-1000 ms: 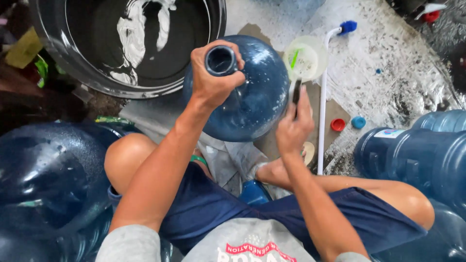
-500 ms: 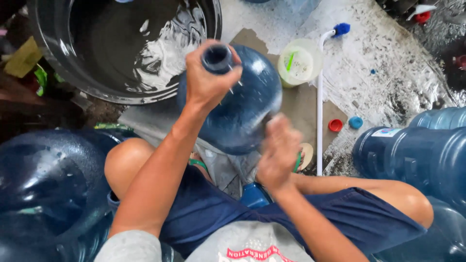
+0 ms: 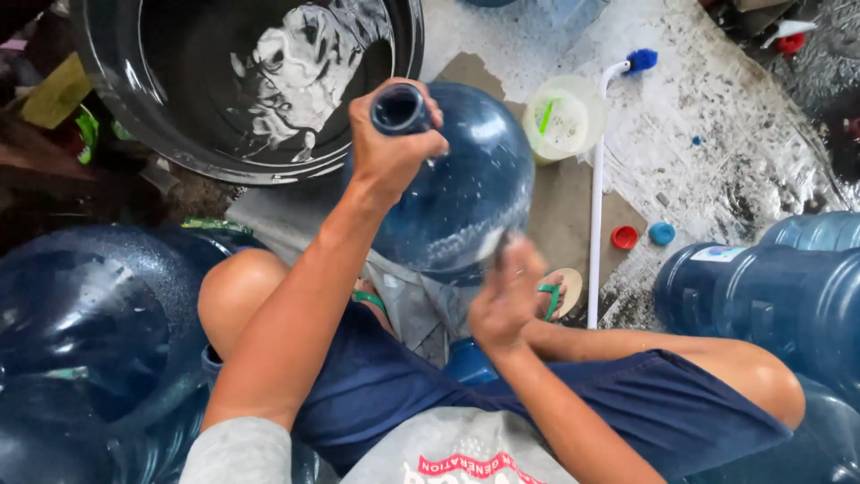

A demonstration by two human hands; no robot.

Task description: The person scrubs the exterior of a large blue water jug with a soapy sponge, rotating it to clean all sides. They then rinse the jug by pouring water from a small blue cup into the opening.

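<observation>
Up top, left hand (image 3: 387, 152) fingers wrapped tight around big blue bottle (image 3: 466, 193) neck, right hand (image 3: 503, 300) blurry against its side, fingers hard to tell.

- Left hand (image 3: 391, 148): arm stretched forward, fingers curled tight in a grip, wrist bent.
- Right hand (image 3: 503, 296): blurred, held lower and nearer the body, fingers loosely bent, forearm angled inward.
</observation>
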